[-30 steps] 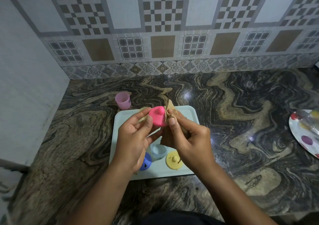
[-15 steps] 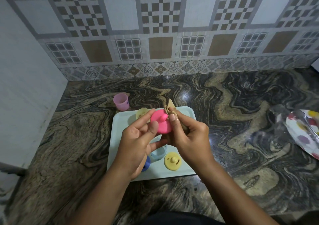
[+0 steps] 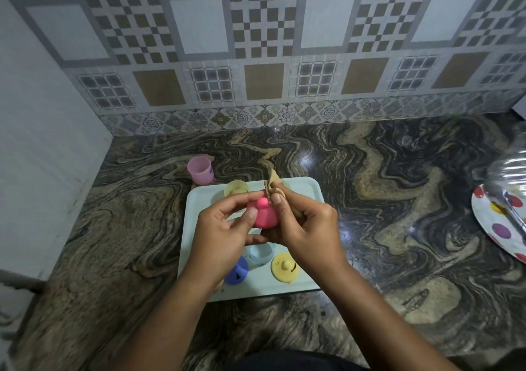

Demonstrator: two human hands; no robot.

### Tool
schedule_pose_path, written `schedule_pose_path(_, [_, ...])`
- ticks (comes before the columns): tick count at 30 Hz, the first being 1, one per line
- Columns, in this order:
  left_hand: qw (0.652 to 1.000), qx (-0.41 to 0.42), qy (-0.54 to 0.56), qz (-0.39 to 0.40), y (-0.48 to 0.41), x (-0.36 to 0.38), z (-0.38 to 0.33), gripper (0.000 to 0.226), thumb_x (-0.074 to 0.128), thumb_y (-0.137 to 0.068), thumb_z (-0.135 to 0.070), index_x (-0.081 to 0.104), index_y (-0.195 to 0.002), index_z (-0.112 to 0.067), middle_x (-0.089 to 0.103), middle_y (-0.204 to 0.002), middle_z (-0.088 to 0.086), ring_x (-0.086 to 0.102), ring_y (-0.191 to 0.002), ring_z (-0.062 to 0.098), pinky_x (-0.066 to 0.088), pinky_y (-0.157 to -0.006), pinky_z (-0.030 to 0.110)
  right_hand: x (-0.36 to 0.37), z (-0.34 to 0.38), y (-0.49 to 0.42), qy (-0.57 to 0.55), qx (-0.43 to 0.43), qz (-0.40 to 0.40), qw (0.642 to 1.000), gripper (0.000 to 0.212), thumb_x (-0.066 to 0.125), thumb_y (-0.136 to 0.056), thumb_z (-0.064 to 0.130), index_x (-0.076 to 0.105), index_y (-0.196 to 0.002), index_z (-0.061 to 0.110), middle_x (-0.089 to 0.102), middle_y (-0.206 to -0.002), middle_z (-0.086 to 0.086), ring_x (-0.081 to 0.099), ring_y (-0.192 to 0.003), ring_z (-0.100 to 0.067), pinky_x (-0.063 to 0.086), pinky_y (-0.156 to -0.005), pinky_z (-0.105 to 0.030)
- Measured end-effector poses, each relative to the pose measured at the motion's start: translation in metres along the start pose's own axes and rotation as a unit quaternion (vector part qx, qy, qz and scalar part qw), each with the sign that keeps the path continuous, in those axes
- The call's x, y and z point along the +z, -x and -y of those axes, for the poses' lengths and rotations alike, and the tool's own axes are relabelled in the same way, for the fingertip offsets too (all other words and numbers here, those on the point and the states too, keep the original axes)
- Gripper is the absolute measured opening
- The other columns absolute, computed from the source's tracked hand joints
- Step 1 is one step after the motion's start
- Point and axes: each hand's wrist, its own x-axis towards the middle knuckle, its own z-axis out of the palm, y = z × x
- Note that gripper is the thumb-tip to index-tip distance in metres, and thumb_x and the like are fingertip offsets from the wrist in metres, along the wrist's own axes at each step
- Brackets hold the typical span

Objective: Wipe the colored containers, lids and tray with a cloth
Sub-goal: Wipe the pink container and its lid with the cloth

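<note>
My left hand (image 3: 225, 228) holds a bright pink lid (image 3: 264, 214) by its edge above the pale blue tray (image 3: 310, 191). My right hand (image 3: 307, 222) pinches a tan cloth (image 3: 273, 188) against the lid's knob. On the tray lie a yellow lid (image 3: 284, 268) at the front, a light blue container (image 3: 260, 252), a dark blue lid (image 3: 237, 272) partly under my left wrist, and a pale yellow container (image 3: 236, 187) at the back. A pink cup (image 3: 200, 170) stands on the counter just behind the tray's left corner.
A white plate with coloured dots (image 3: 503, 228) lies at the right edge under crinkled clear plastic (image 3: 509, 171). The marbled stone counter (image 3: 398, 200) meets a tiled wall at the back and a white wall (image 3: 42, 143) on the left.
The pink lid has been turned in my hands so its knob now faces up toward me. Both hands sit slightly lower over the tray, and the cloth stays pressed to the lid.
</note>
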Motion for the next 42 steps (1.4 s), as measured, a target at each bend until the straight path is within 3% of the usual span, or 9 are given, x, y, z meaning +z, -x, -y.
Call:
schedule_pose_path(4, [0.996, 0.036, -0.075, -0.016, 0.003, 0.001, 0.001, 0.025, 0.069, -0.090, -0.012, 0.073, -0.109, -0.027, 0.074, -0.110, -0.017, 0.075, -0.088, 0.014, 0.060, -0.062, 0.031, -0.001, -0.004, -0.001, 0.019, 0.002, 0.005, 1.000, 0.041, 0.065, -0.092, 0.046, 0.072, -0.126, 0.024, 0.073, -0.124, 0.006, 0.073, -0.109, -0.015, 0.061, -0.086, -0.049])
schedule_pose_path(7, [0.982, 0.083, -0.164, -0.051, 0.001, -0.004, 0.005, 0.022, 0.074, -0.086, -0.020, 0.075, -0.103, -0.033, 0.073, -0.108, -0.021, 0.070, -0.098, 0.004, 0.055, -0.080, 0.024, 0.002, -0.005, -0.001, 0.024, 0.001, 0.020, 1.000, 0.042, 0.064, -0.091, 0.049, 0.071, -0.126, 0.028, 0.072, -0.127, 0.005, 0.070, -0.116, -0.012, 0.060, -0.091, -0.048])
schedule_pose_path(13, [0.960, 0.129, -0.225, -0.103, -0.003, -0.017, 0.008, 0.018, 0.073, -0.088, -0.024, 0.075, -0.105, -0.029, 0.072, -0.109, -0.019, 0.066, -0.096, 0.002, 0.051, -0.070, 0.043, 0.004, 0.001, -0.004, 0.046, -0.013, 0.012, 0.999, 0.046, 0.061, -0.092, 0.052, 0.069, -0.130, 0.027, 0.072, -0.124, 0.008, 0.065, -0.115, -0.005, 0.059, -0.095, -0.048])
schedule_pose_path(15, [0.954, 0.143, -0.239, -0.109, -0.007, -0.023, 0.008, 0.018, 0.072, -0.089, -0.023, 0.075, -0.106, -0.029, 0.072, -0.107, -0.021, 0.066, -0.087, 0.006, 0.049, -0.066, 0.032, 0.004, 0.005, -0.011, 0.080, -0.036, 0.005, 0.996, 0.046, 0.059, -0.093, 0.051, 0.068, -0.131, 0.026, 0.073, -0.118, 0.008, 0.062, -0.108, 0.000, 0.059, -0.095, -0.040])
schedule_pose_path(18, [0.943, 0.159, -0.265, -0.127, -0.021, -0.039, 0.009, 0.018, 0.072, -0.089, -0.025, 0.075, -0.106, -0.027, 0.074, -0.105, -0.017, 0.067, -0.097, 0.001, 0.054, -0.087, 0.027, 0.011, 0.011, -0.027, 0.120, -0.083, 0.014, 0.989, 0.044, 0.059, -0.097, 0.040, 0.066, -0.134, 0.018, 0.067, -0.115, 0.012, 0.065, -0.105, 0.001, 0.055, -0.091, -0.021])
schedule_pose_path(24, [0.910, 0.173, -0.326, -0.188, -0.069, -0.078, 0.012, 0.021, 0.073, -0.088, -0.027, 0.075, -0.108, -0.023, 0.074, -0.107, -0.007, 0.066, -0.097, 0.004, 0.055, -0.086, 0.025, 0.053, -0.010, -0.083, 0.272, -0.265, 0.024, 0.925, 0.039, 0.058, -0.101, 0.024, 0.065, -0.133, 0.004, 0.063, -0.136, -0.021, 0.056, -0.133, -0.029, 0.053, -0.104, -0.039])
schedule_pose_path(30, [0.894, 0.146, -0.348, -0.243, -0.121, -0.101, 0.015, 0.019, 0.071, -0.087, -0.029, 0.075, -0.105, -0.024, 0.073, -0.097, -0.008, 0.066, -0.086, 0.008, 0.055, -0.074, 0.023, 0.097, -0.039, -0.133, 0.333, -0.252, 0.100, 0.903, 0.044, 0.050, -0.101, 0.031, 0.063, -0.136, 0.008, 0.053, -0.142, -0.033, 0.062, -0.121, -0.046, 0.061, -0.082, -0.055])
schedule_pose_path(36, [0.891, 0.092, -0.371, -0.245, -0.164, -0.121, 0.041, 0.022, 0.068, -0.085, -0.030, 0.074, -0.104, -0.023, 0.076, -0.096, -0.001, 0.070, -0.085, 0.017, 0.059, -0.079, 0.038, 0.121, -0.061, -0.169, 0.362, -0.212, 0.147, 0.896, 0.058, 0.035, -0.098, 0.042, 0.063, -0.133, 0.006, 0.058, -0.135, -0.034, 0.065, -0.113, -0.047, 0.059, -0.084, -0.049])
schedule_pose_path(42, [0.896, 0.080, -0.378, -0.217, -0.196, -0.131, 0.068, 0.023, 0.065, -0.084, -0.033, 0.075, -0.103, -0.025, 0.075, -0.093, -0.003, 0.070, -0.083, 0.014, 0.059, -0.077, 0.038, 0.132, -0.077, -0.191, 0.360, -0.167, 0.133, 0.908, 0.045, 0.047, -0.101, 0.032, 0.065, -0.130, 0.003, 0.060, -0.133, -0.033, 0.065, -0.117, -0.044, 0.058, -0.091, -0.050])
